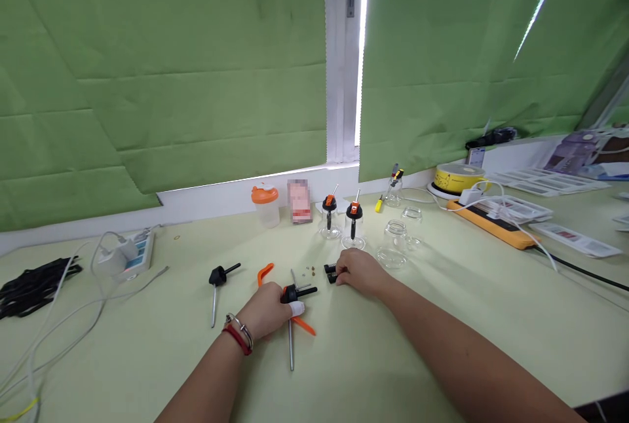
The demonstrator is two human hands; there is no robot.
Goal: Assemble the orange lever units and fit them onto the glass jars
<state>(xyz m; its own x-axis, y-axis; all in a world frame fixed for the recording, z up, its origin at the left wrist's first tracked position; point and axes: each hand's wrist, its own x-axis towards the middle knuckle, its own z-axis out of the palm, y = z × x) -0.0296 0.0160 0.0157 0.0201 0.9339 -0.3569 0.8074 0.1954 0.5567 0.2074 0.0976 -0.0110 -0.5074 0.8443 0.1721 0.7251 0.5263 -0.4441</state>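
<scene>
My left hand (269, 313) rests on the pale green table, fingers closed on a black pump handle with a metal rod (291, 338) and an orange lever (303, 326) under it. My right hand (360, 272) lies further back, its fingers pinched on a small black part (330, 272). Between the hands lie a few tiny brass bits (310, 271). A second black handle with a rod (217, 283) and a loose orange lever (264, 272) lie to the left. Behind stand two glass cups with black-and-orange tops (330, 217) (353, 226).
Empty glass cups (396, 239) stand right of my right hand. An orange-lidded container (266, 205) and a small box stand by the window sill. A power strip with white cables (128, 254) lies at the left, an orange strip (491, 221) and trays at the right.
</scene>
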